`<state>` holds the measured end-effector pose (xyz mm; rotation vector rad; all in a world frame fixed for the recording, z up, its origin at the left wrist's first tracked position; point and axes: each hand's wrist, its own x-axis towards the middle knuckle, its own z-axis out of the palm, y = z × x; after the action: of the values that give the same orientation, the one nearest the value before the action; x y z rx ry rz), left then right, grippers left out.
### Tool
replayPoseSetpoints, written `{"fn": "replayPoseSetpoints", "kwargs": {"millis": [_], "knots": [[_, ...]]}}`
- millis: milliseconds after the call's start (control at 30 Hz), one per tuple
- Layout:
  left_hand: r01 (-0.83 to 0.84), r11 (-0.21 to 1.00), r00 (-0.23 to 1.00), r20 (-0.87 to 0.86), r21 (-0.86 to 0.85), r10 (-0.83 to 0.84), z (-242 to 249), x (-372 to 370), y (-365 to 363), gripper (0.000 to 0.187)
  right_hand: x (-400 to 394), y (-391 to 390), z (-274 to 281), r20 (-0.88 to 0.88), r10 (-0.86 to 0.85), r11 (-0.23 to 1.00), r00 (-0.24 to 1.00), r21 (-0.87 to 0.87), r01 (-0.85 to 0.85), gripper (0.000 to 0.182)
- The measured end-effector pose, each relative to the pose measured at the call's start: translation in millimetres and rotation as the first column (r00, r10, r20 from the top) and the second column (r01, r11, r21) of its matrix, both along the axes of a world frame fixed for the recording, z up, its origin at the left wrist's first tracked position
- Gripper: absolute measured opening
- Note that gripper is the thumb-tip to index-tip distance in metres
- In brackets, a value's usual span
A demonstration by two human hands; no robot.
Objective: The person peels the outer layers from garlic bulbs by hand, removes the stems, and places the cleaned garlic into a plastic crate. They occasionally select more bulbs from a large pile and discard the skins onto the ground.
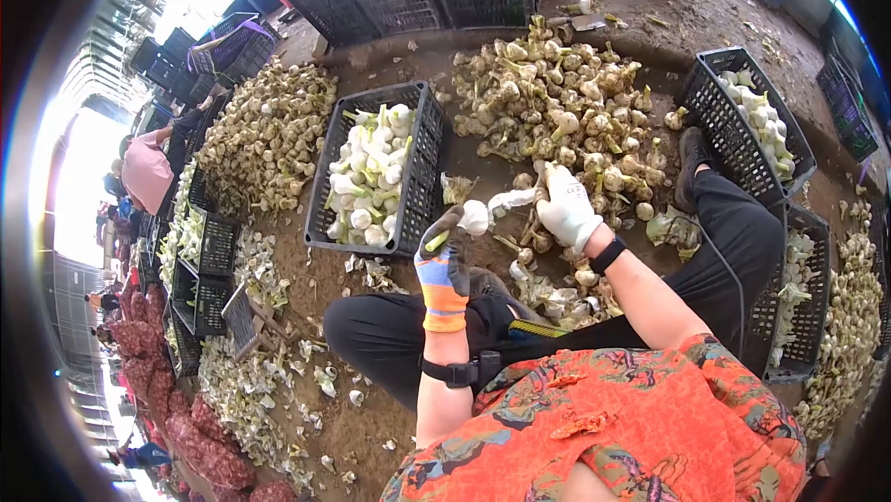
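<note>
My left hand (444, 251), in a dark glove with an orange and blue cuff, is closed around the green stem of a white garlic bulb (474, 217). The bulb's head points toward my right hand. In a white glove, my right hand (565, 208) is closed, gripping what looks like a pale strip of garlic skin (512, 199) that stretches toward the bulb. Just beyond it lies a heap of unpeeled garlic (566, 103). A black crate (429, 177) of cleaned white garlic (373, 168) stands ahead of my left hand.
At the right are another crate of cleaned garlic (763, 122) and a crate (821, 316) with pale garlic pieces. Loose skins (548, 296) litter the ground near my legs. Farther left are a large garlic pile (269, 122), red mesh sacks (204, 446) and a person in pink (148, 173).
</note>
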<state>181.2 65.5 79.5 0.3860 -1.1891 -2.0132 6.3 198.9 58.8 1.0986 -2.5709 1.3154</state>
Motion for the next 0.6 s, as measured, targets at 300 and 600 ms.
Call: {"fn": "replayPoseSetpoints", "kwargs": {"millis": [300,600], "knots": [[0.055,0.886,0.967,-0.245,0.461,0.067,0,1,-83,0.034,36,19,-140,0.273,0.283,0.704,0.920,0.592,-0.392,0.026],[-0.406,0.904,0.892,0.275,0.137,0.359,-152,-16,-55,0.038,24,-45,-276,0.592,0.133,0.879,0.795,0.301,-0.371,0.030]]}}
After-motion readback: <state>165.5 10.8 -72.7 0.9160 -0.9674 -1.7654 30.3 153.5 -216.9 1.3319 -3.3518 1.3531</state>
